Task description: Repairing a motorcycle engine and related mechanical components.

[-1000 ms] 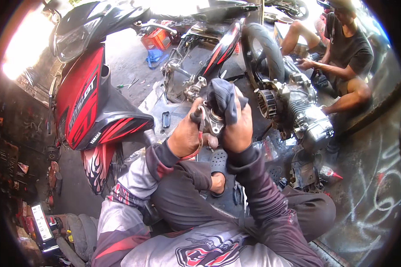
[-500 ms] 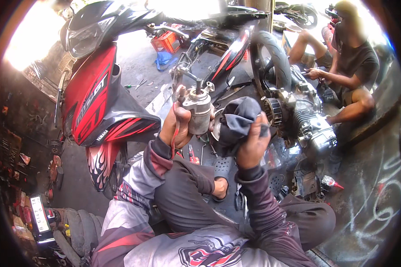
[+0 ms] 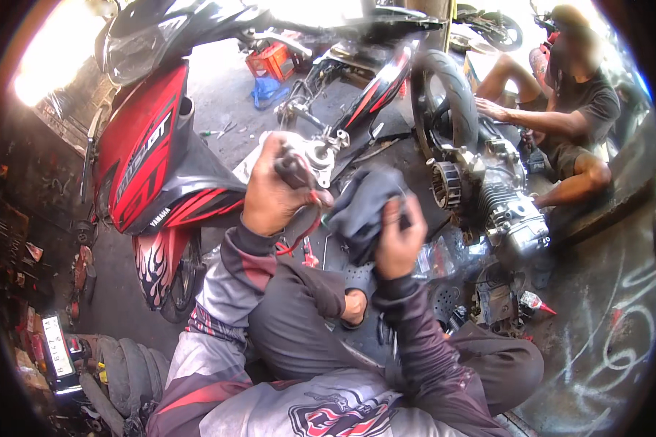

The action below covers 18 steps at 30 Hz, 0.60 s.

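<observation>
My left hand is closed round a silver starter motor, whose metal end shows beyond my fingers. A red wire hangs from it below my palm. Just to the right, my right hand grips a bunched dark cloth. The cloth sits close to the motor's lower end; whether they touch I cannot tell. My fingers and palm hide much of the motor's body.
A red and black motorcycle body stands at left. On the right are an engine with a wheel and a seated person. An orange crate sits at the back. A number plate lies at lower left.
The starter motor has been turned and tilted in my left hand, its shaft end swinging right and away. My right hand has moved slightly left with the cloth. The seated person's hand has shifted left.
</observation>
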Available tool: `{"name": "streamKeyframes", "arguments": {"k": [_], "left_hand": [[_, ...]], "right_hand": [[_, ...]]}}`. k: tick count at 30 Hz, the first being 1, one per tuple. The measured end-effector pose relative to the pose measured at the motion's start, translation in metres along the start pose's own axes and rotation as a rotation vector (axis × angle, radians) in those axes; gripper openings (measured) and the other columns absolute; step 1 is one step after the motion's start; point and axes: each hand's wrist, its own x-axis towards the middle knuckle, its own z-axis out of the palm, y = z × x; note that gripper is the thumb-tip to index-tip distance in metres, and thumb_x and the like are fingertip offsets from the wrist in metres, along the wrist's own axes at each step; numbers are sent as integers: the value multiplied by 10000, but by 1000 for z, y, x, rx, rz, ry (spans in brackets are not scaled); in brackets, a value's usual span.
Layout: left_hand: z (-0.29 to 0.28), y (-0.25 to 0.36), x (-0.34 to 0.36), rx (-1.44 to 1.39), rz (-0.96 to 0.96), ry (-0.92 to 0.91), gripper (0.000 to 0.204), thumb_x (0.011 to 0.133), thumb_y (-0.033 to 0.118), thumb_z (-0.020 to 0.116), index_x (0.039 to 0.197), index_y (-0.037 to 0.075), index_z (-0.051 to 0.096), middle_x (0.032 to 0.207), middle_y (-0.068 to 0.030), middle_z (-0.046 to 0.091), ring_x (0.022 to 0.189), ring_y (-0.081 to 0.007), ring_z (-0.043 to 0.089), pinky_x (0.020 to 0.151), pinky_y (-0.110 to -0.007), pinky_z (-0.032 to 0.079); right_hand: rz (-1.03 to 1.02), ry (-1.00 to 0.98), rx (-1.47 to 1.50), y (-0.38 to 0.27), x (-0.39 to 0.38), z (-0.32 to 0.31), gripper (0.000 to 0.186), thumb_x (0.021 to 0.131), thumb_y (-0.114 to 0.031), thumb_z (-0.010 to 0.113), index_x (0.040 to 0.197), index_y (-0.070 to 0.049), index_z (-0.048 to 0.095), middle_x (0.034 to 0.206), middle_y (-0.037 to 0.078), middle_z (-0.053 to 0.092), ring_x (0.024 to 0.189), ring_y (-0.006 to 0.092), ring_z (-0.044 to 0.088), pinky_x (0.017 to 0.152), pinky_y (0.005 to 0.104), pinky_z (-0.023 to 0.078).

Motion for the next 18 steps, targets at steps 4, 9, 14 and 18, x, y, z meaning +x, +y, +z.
{"name": "streamKeyframes", "arguments": {"k": [4,9,14,18], "left_hand": [[-3,3,-8,123,-25,-146,602,664,-36,840,1175,40,532,968,-22,614,906,-111,599,797,-287,511],[2,-4,-12,551,289,-178,485,690,107,862,1084,13,596,975,-125,629,889,-277,657,784,-360,518],[7,3,-12,706,421,-105,500,598,49,785,1054,43,581,950,-147,589,867,-364,630,708,-431,519],[7,4,-14,915,518,-58,451,644,95,726,1072,54,592,971,-125,582,851,-328,611,689,-409,527]], "right_hand": [[-564,-421,-82,-64,62,-8,454,858,-51,665,1297,-3,561,1202,183,586,1044,315,633,897,346,497],[-640,-526,-172,-48,49,8,442,733,48,649,1167,-21,592,924,163,518,797,359,592,679,408,495],[-590,-339,-174,-40,31,18,237,839,27,595,1074,24,568,849,198,568,733,398,612,624,428,477],[-299,-257,-119,-29,20,23,113,899,-23,565,1001,21,545,745,210,600,653,425,602,591,447,462]]}}
